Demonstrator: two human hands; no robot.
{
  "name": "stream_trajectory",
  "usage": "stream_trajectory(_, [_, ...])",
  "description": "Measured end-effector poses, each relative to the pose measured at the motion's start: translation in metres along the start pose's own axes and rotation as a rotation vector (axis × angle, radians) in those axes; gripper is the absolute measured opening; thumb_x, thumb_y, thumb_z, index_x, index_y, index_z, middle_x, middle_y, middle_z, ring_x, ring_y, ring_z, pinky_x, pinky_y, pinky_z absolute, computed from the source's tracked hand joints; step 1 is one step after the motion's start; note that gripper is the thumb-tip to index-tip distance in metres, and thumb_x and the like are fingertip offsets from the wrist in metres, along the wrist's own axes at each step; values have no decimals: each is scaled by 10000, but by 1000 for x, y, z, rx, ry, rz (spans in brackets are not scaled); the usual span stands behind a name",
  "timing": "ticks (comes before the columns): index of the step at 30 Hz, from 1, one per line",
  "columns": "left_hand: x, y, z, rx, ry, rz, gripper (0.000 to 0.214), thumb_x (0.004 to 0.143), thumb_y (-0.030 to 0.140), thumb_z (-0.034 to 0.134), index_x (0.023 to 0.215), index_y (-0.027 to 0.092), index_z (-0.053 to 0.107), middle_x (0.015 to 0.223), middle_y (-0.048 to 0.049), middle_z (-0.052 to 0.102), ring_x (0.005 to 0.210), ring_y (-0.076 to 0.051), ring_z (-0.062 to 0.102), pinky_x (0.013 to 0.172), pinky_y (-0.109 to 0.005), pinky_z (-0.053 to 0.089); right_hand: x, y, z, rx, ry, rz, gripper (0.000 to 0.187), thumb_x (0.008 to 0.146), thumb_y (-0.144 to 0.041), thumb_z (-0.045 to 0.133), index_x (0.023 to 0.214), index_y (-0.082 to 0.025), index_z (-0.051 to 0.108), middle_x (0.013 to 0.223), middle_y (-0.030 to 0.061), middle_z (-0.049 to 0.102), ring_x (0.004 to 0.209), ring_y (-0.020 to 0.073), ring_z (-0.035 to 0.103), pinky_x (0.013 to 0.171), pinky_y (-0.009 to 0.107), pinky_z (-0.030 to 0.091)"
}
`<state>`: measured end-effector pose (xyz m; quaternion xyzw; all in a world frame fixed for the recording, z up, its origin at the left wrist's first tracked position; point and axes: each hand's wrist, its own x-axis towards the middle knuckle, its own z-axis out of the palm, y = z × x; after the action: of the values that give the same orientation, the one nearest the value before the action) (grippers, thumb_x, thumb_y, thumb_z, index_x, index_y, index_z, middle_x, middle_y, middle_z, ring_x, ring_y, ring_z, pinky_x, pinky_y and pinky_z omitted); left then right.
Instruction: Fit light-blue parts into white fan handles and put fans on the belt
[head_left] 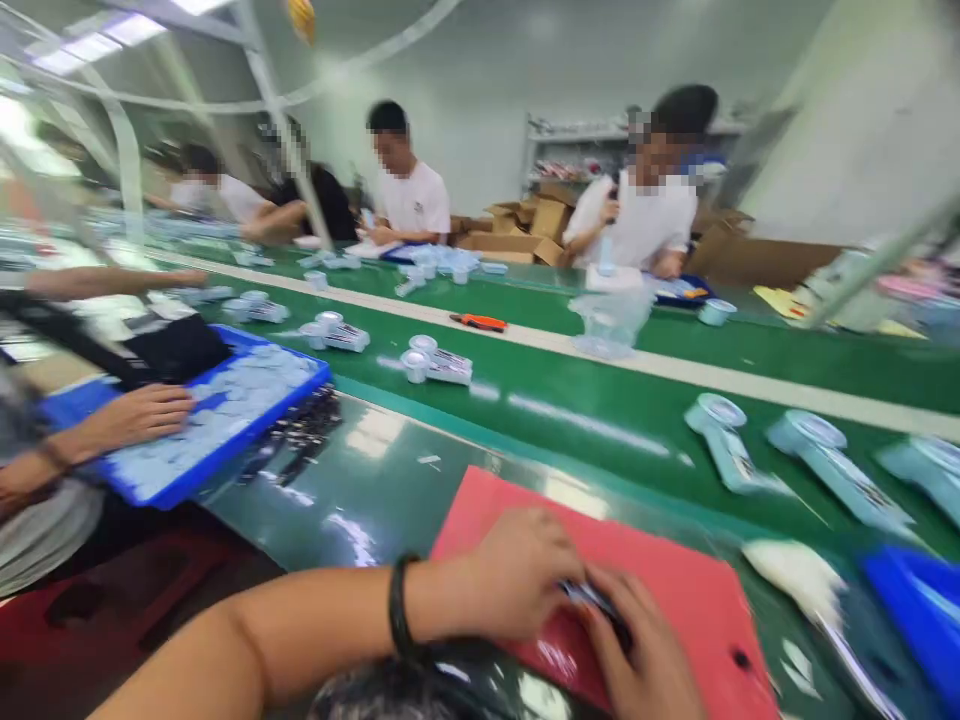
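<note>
In the head view, my left hand (521, 570) reaches in from the left, a dark band round its wrist, with its fingers bent over a small dark shiny piece (619, 625). My right hand (649, 650) grips the same piece from the right between thumb and fingers. Blur and my fingers hide what kind of part it is. Both hands are just above a red mat (487, 510) on the bench. On the mat's right side lies a small black bit (741, 658).
Light-blue plastic housings (724, 440) lie along the green conveyor (547, 410) beyond the mat. Orange-handled pliers (480, 322) rest there too. To the left, a co-worker's hand (154, 415) touches pieces in a blue tray (169, 490). Another blue bin (919, 610) stands at right.
</note>
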<state>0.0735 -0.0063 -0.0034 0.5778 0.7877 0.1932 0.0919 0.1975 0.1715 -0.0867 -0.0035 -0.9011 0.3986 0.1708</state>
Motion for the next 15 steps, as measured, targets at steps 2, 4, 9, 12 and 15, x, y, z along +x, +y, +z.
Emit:
stream_trajectory(2, [-3, 0, -4, -76, 30, 3, 91, 937, 209, 662, 1015, 183, 702, 1025, -54, 727, 1003, -208, 642, 977, -378, 503, 0, -24, -9, -21, -9, 12, 332, 1025, -264, 459, 1272, -217, 676, 1184, 118, 688, 1105, 282, 648, 960, 440, 571])
stream_trajectory(4, [-3, -7, -4, -86, 48, 59, 169, 948, 181, 605, 1097, 193, 684, 1120, -57, 727, 1135, -229, 628, 1109, -428, 458, 5, -39, -15, -31, -100, 4, 408, 994, -191, 505, 1392, -199, 595, 1298, 129, 639, 1190, 288, 588, 1034, 480, 517])
stream_trajectory(9, [2, -19, -6, -21, 99, 131, 264, 998, 208, 465, 1164, 201, 672, 1134, -68, 728, 1151, -231, 627, 1058, -406, 500, 15, -45, -17, -47, -82, 52, 390, 978, -109, 572, 1359, -190, 601, 1264, 108, 644, 1153, 275, 581, 1021, 481, 498])
stream_trajectory(12, [2, -13, -10, 48, 102, 197, 237, 989, 249, 478, 1105, 221, 682, 1063, -59, 724, 1086, -249, 637, 973, -412, 526, 15, -50, -15, -33, -68, 76, 403, 939, -69, 648, 1327, -172, 620, 1238, 95, 657, 1134, 262, 595, 1025, 459, 506])
stream_trajectory(15, [2, -23, -13, 183, 194, 301, 239, 948, 266, 515, 1108, 281, 691, 999, -28, 714, 963, -275, 643, 893, -453, 513, 11, -52, -19, -36, -21, 58, 481, 898, -131, 791, 1344, -145, 612, 1334, 108, 622, 1230, 255, 564, 1112, 422, 475])
